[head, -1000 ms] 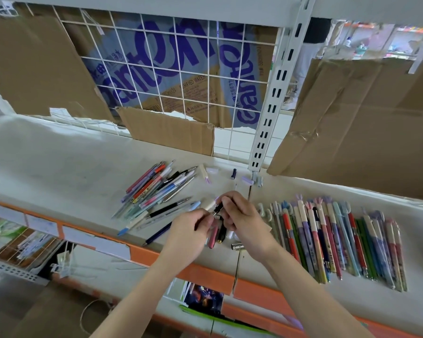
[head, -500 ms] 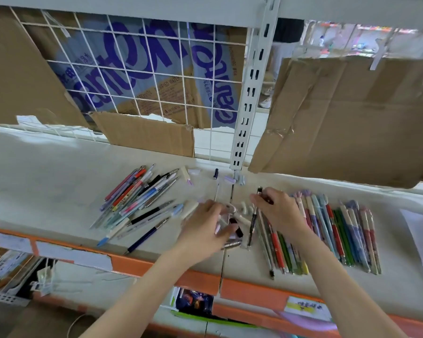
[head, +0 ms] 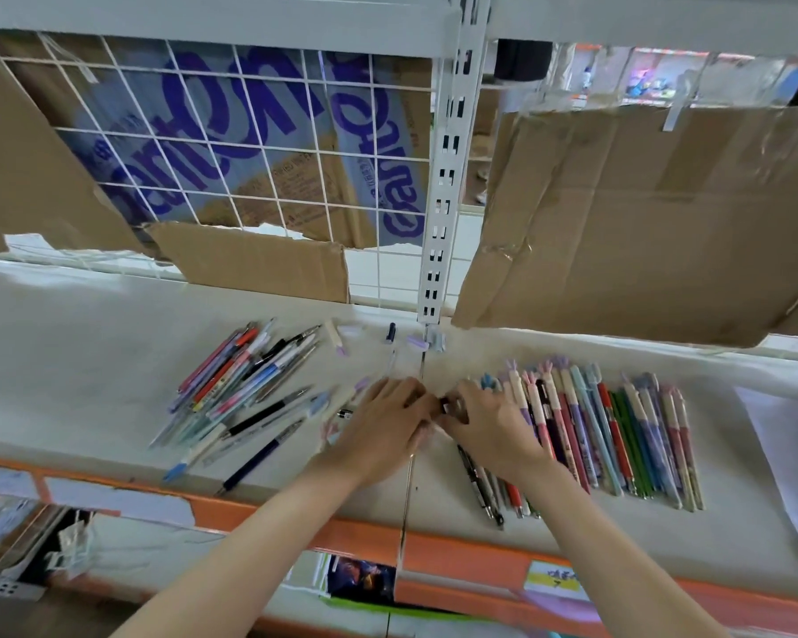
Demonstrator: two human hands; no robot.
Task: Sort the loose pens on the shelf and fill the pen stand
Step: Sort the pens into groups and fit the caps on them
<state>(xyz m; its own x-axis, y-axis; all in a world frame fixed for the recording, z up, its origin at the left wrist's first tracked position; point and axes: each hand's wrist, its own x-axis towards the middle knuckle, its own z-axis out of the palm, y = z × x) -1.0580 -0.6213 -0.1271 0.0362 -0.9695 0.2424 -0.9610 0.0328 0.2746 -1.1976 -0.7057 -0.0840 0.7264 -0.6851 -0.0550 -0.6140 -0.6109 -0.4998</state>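
**Sorting pens at mid-shelf, stand not in view**

Nearest, along the shelf [head: 434, 490] front: orange edge strip [head: 457, 552] with a price label [head: 556, 580]. Just beyond, at the seam between two shelf boards: left hand [head: 378, 430] and right hand [head: 494, 430], side by side and touching at the fingertips. Left fingers loosely curled over something small on the shelf; whether pinching or only covering, cannot tell. Right fingers bent down over a dark pen end [head: 448, 404], apparently nipping it, with more pens [head: 484, 488] lying under the palm and poking out toward the near edge.

To the right, touching that hand: sorted row [head: 618, 435], pens side by side, caps pointing far. To the left, slightly apart: loose pile [head: 245, 389], fanned and crossing. Farther back: stray caps [head: 415, 340] near the white upright [head: 443, 200], then wire grid [head: 249, 145] and cardboard [head: 641, 214].

Step in hand, judging by this: sorting, about half done; filling not yet begun. Next move likely calls for laying the held pen into the row, aligned, then reaching left for another.
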